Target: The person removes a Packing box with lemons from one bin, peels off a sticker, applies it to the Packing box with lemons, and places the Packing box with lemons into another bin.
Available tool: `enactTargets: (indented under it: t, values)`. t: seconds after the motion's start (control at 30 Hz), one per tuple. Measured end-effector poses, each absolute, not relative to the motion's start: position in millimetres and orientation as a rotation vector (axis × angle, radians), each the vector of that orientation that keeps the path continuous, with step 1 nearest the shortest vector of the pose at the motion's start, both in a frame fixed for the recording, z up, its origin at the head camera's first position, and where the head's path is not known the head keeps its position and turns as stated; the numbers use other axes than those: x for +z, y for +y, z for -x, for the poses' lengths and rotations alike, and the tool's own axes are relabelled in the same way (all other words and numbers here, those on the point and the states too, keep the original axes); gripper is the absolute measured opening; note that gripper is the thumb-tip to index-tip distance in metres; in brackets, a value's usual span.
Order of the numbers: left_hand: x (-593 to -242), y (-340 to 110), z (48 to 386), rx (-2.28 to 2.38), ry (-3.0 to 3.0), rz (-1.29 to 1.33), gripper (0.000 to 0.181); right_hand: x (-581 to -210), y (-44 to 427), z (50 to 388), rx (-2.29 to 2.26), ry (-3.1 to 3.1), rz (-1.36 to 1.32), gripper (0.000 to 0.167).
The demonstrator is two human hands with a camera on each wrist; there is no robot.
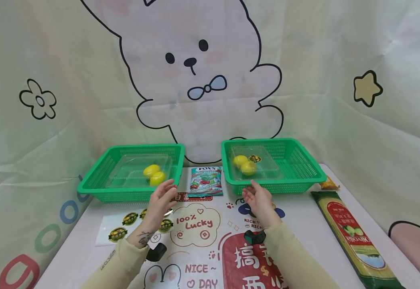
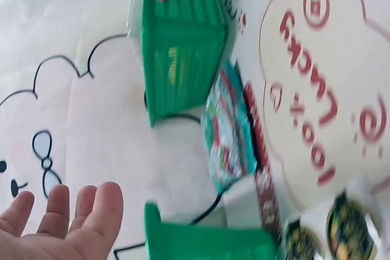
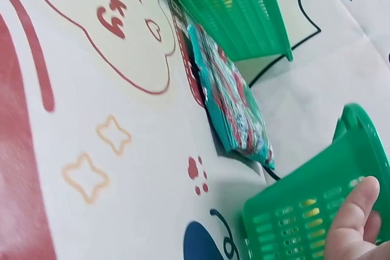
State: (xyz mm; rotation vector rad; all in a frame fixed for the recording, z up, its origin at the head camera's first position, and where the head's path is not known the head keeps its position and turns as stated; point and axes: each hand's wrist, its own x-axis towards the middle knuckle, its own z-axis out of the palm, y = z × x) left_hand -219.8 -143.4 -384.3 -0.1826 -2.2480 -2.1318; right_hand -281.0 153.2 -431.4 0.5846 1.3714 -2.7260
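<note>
My left hand [image 1: 161, 204] is raised just in front of the left green basket [image 1: 101, 194], its fingers loosely bent and holding nothing. My right hand [image 1: 260, 202] is by the front wall of the right green basket [image 1: 296, 186], also with nothing in its grasp; whether it touches the basket I cannot tell. Inside the left basket is a clear plastic box [image 1: 124, 168] with yellow lemons [image 1: 152, 171]. A similar clear box [image 1: 267, 170] in the right basket holds yellow lemons [image 1: 248, 168] and bears a round black-and-yellow sticker [image 1: 254, 159].
A teal candy bag [image 1: 206, 181] lies between the baskets. On the left is a white sheet of round stickers [image 1: 117, 234]. At the right are a long green-and-red package [image 1: 352, 235] and a small orange packet [image 1: 329, 184]. A printed curtain [image 1: 303, 80] closes off the back.
</note>
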Motion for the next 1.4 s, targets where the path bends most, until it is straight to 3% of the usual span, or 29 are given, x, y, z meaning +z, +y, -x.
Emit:
enactTargets:
  t: [0.13, 0.23, 0.37, 0.5, 0.8, 0.97, 1.07, 1.3, 1.4]
  values:
    - [-371.8, -169.1, 225.1, -1.99, -2.318, 0.11, 0.051, -430.3, 159.0, 286.8, -2.736, 1.381, -0.629, 0.023]
    - [-363.8, -188.3, 231.5, -1.878, -2.374, 0.056, 0.056, -430.5, 158.7, 286.1, -2.747, 1.48, -0.702, 0.036]
    - [-356.9, -210.9, 240.1, -1.742, -2.41, -0.019, 0.062, -432.8, 154.4, 276.7, -2.672, 2.03, -0.814, 0.053]
    - [-353.3, -232.7, 248.7, -1.615, -2.434, -0.093, 0.067, -431.9, 153.6, 270.4, -2.548, 2.424, -0.859, 0.052]
    - [-333.4, -274.4, 278.3, -1.468, -2.496, -0.214, 0.084, -419.0, 168.0, 284.3, -2.859, 1.566, -1.008, 0.055]
    - [-325.5, -292.3, 297.9, -1.471, -2.592, -0.268, 0.094, -414.8, 174.9, 290.3, -2.919, 1.392, -0.97, 0.056]
    - [-323.7, -300.5, 308.5, -1.477, -2.647, -0.351, 0.084, -414.6, 177.0, 290.9, -2.925, 1.35, -0.935, 0.057]
    - [-321.8, -313.3, 327.1, -1.676, -2.74, -0.617, 0.112, -417.4, 178.0, 291.1, -2.932, 1.391, -0.89, 0.054]
    - [-325.2, -318.0, 333.0, -1.733, -2.761, -0.635, 0.11, -418.2, 177.4, 291.5, -2.922, 1.417, -0.895, 0.054]
